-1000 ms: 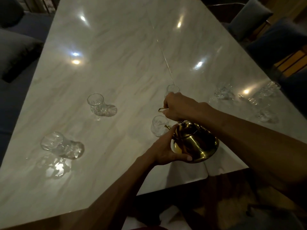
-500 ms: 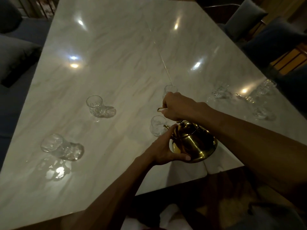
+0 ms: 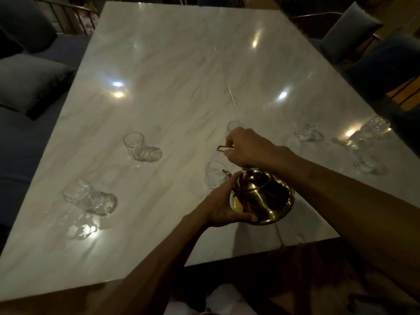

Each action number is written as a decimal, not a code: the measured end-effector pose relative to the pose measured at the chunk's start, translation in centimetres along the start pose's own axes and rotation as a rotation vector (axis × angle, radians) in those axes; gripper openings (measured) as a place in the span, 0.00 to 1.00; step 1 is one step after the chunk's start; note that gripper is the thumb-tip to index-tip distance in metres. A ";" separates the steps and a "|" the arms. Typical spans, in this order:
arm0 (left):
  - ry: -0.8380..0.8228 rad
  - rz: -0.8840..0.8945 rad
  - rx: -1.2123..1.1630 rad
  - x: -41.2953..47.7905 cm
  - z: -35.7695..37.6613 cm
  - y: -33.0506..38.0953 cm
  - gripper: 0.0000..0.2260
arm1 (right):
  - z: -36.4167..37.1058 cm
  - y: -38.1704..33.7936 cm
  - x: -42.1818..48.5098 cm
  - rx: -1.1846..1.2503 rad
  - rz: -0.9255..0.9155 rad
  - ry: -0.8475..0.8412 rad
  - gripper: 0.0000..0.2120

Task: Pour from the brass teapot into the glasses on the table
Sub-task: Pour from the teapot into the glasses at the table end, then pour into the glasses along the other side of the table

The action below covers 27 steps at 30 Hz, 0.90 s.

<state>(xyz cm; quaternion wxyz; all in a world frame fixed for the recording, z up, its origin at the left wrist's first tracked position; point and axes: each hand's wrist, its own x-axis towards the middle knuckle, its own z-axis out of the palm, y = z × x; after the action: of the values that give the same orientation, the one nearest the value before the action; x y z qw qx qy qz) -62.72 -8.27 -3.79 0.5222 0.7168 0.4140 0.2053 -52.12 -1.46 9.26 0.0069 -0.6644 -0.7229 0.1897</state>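
Observation:
A brass teapot (image 3: 263, 196) is held tilted above the near edge of the white marble table (image 3: 172, 76). My right hand (image 3: 247, 147) grips its thin handle from above. My left hand (image 3: 223, 206) cups the pot's round body from the left side. The spout points at a small clear glass (image 3: 213, 175) standing just left of the pot. A second glass (image 3: 233, 127) stands behind my right hand, partly hidden by it. Two more glasses stand at the left, one (image 3: 134, 145) in the middle and one (image 3: 78, 193) nearer me.
Several more glasses (image 3: 368, 133) stand along the table's right edge. Cushioned seats (image 3: 25, 80) line the left side and blue chairs (image 3: 354, 32) the right. The table's near edge runs just below the pot.
Both hands and the pot have stayed almost in place beside the near glass. The view has shifted slightly, nothing else moved.

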 end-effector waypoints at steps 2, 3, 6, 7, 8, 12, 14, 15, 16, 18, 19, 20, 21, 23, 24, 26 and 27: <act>0.008 -0.011 0.043 0.0 0.1 0.3 0.51 | -0.1 0.5 -0.6 0.045 -0.006 0.022 0.10; 0.009 -0.013 0.060 -0.1 0.0 0.5 0.51 | -0.3 0.8 -0.9 0.071 -0.011 0.034 0.11; 0.028 0.010 0.105 -0.2 -0.1 1.3 0.49 | -0.7 1.7 -1.9 0.143 -0.030 0.057 0.13; 0.031 0.016 0.123 -0.2 -0.2 1.5 0.49 | -0.8 1.9 -2.1 0.162 -0.035 0.063 0.13; 0.037 0.020 0.142 -0.3 -0.2 1.6 0.49 | -1.0 2.1 -2.4 0.180 -0.040 0.067 0.13; 0.081 0.026 0.182 -0.7 -0.1 2.6 0.50 | -1.7 2.0 -3.2 0.213 -0.086 0.106 0.15; 0.116 0.024 0.204 -0.8 -0.4 2.9 0.51 | -2.2 1.5 -3.5 0.219 -0.112 0.114 0.17; 0.132 0.020 0.212 -0.9 -0.6 3.0 0.51 | -2.5 1.2 -3.6 0.218 -0.131 0.116 0.17; 0.148 0.017 0.219 -1.1 -0.9 3.0 0.52 | -2.8 0.8 -3.8 0.213 -0.151 0.119 0.18; 0.179 0.015 0.229 -1.4 -1.6 3.2 0.52 | -3.3 -0.1 -3.8 0.201 -0.190 0.130 0.18; 0.195 0.014 0.228 -1.5 -2.0 3.3 0.52 | -3.6 -0.7 -3.7 0.197 -0.205 0.132 0.18; 0.212 0.014 0.222 -1.8 -2.5 3.4 0.52 | -3.7 -1.4 -3.6 0.194 -0.220 0.132 0.18; 0.232 0.015 0.218 -2.0 -3.1 3.4 0.52 | -3.9 -2.1 -3.4 0.193 -0.235 0.130 0.18; 0.267 0.019 0.218 -2.6 -4.4 3.3 0.52 | -4.1 -3.5 -2.8 0.194 -0.264 0.126 0.19; 0.280 0.022 0.217 -2.9 -5.2 3.1 0.51 | -4.1 -4.3 -2.5 0.195 -0.275 0.124 0.19; 0.302 0.030 0.216 -3.5 -6.8 2.7 0.51 | -4.1 -5.8 -1.7 0.192 -0.287 0.123 0.19; 0.310 0.037 0.211 -3.8 -7.6 2.4 0.50 | -4.1 -6.5 -1.2 0.191 -0.290 0.119 0.19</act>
<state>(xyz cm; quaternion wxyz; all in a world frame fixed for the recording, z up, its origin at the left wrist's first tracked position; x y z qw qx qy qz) -69.51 -7.21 1.72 0.3703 0.7348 0.4957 0.2781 -57.16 -1.83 15.22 0.1402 -0.5594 -0.7882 0.2148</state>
